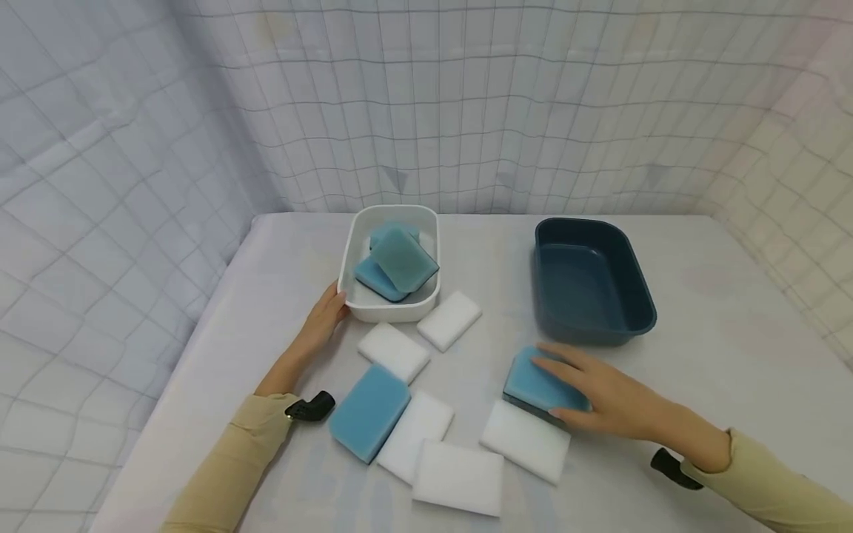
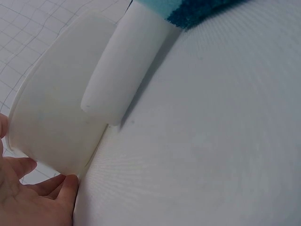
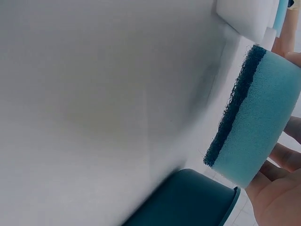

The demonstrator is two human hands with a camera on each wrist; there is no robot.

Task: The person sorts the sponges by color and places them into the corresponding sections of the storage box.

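My right hand [image 1: 603,392] grips a blue scouring sponge [image 1: 543,385] with a dark scrub layer underneath, thumb and fingers at its sides. In the right wrist view the sponge [image 3: 256,117] is tilted on edge, apart from the tabletop. At the left, my left hand [image 1: 323,322] touches the near left corner of a white tub [image 1: 393,314], fingers resting along its outer wall. Inside that tub several blue sponges [image 1: 403,259] lie piled. The left wrist view has the left hand [image 2: 40,200] low against the tub's wall [image 2: 56,99].
A dark blue tub [image 1: 593,329] stands at the back right. Between the hands lie several white sponges [image 1: 458,477] and another blue sponge [image 1: 370,413], some overlapping. One white sponge [image 1: 449,320] sits beside the white tub. A gridded white curtain [image 1: 480,111] hangs behind the table.
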